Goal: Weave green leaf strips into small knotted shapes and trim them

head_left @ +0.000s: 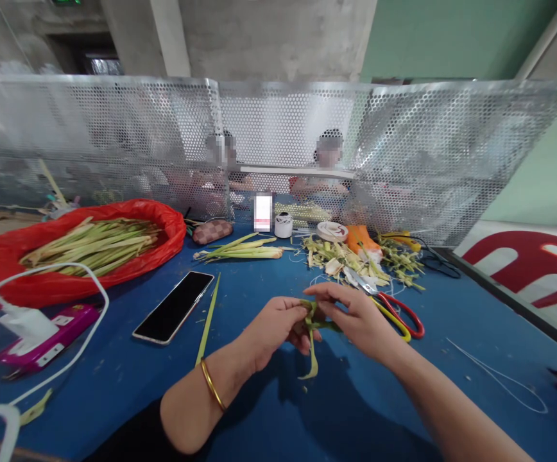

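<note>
My left hand and my right hand meet over the blue table, both pinched on a green leaf strip that is folded between the fingers, with one end hanging down toward the table. A gold bangle circles my left wrist. Just right of my right hand lie scissors with red and yellow handles. A single long green leaf lies on the table left of my left hand.
A black phone lies left of the leaf. A red bag of leaves and a pink power bank with white cable sit far left. Leaf scraps, a leaf bundle and thread rolls lie behind. Two people sit behind a perforated metal screen.
</note>
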### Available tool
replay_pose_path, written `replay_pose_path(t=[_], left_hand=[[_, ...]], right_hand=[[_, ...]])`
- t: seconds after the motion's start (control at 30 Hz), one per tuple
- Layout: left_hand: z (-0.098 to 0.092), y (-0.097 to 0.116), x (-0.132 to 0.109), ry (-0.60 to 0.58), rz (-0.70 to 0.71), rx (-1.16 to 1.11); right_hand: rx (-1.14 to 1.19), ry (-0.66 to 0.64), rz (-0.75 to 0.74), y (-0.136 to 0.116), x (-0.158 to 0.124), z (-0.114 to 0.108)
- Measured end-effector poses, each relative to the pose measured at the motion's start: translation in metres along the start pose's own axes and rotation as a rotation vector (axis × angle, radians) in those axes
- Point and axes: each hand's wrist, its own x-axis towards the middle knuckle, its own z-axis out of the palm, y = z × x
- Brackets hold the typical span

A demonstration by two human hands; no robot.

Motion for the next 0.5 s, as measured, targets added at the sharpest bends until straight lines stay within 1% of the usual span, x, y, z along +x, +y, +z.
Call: replay_pose_path(t=[0.07, 0.13, 0.2, 0.27, 0.3, 0.37, 0.5], left_hand=[[0.000, 0.000, -0.001, 0.007, -0.002, 0.021], [0.001, 0.000, -0.001, 0.000, -0.007, 0.047], [0.003, -0.001, -0.001, -0.014, -0.018, 0.067], [0.004, -0.002, -0.002, -0.024, -0.034, 0.077], [0.005, -0.003, -0.002, -0.026, -0.041, 0.080], [0.006, -0.003, -0.002, -0.035, -0.047, 0.084], [0.008, -0.001, -0.003, -0.048, -0.044, 0.094]], right_hand=[[0.002, -0.036, -0.039, -0.002, 0.000, 0.000], [-0.034, -0.036, -0.057, -0.002, 0.000, 0.001], [-0.087, -0.005, -0.054, -0.002, 0.000, 0.003], [-0.086, 0.044, -0.042, -0.002, 0.000, 0.006], [-0.048, 0.069, -0.030, -0.001, 0.000, 0.007], [0.108, 0.094, 0.028, -0.002, 0.000, 0.009], [0.464, 0.046, 0.208, -0.005, 0.000, 0.011]])
